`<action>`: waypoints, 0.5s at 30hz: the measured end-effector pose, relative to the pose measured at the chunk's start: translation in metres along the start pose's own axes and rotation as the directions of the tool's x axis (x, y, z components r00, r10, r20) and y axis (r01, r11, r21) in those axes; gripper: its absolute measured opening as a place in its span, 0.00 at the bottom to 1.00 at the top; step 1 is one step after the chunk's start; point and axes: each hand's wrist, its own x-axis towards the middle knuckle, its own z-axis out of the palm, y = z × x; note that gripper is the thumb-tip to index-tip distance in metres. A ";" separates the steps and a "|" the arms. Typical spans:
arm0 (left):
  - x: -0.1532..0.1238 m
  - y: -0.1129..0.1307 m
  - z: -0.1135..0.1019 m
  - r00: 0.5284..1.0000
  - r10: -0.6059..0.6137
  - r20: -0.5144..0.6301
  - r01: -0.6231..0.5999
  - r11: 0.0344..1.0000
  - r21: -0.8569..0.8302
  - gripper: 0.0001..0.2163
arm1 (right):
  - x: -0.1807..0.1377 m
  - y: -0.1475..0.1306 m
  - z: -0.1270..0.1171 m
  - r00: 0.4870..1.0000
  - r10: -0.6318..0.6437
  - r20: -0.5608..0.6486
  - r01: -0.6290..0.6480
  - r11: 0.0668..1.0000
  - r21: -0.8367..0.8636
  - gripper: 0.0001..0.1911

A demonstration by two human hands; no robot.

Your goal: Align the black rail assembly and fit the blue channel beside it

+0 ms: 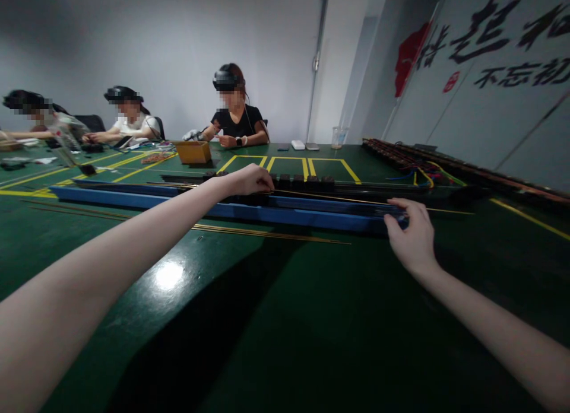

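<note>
My left hand point(253, 180) is closed in a pinch on a thin golden rod point(320, 196) above a long blue tray point(303, 216). The rod runs right, passing at my right hand point(413, 232) and coming out beyond it. My right hand is at the tray's right end, with thumb and fingers curved and apart; whether it touches the rod or the tray I cannot tell. Dark thin strips lie along the tray. In front of it, several thin golden rods point(276, 234) rest on the green table point(338, 318).
Several black blocks point(299, 180) stand behind the tray. A yellow-brown box point(193, 153) is further back, and a plastic cup point(338, 137) stands at the far edge. Long dark racks with coloured wires point(430, 174) lie at right. Several people wearing headsets sit across the table.
</note>
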 end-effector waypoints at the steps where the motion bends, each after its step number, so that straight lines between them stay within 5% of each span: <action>1: 0.000 0.000 0.000 1.000 -0.002 0.003 0.002 1.000 -0.004 0.08 | 0.000 0.000 0.000 1.000 -0.005 -0.004 0.005 1.000 0.004 0.13; 15: -0.014 -0.001 0.004 1.000 -0.031 -0.006 0.029 0.989 -0.148 0.11 | -0.001 0.003 0.002 0.994 0.054 0.092 -0.052 0.998 -0.020 0.14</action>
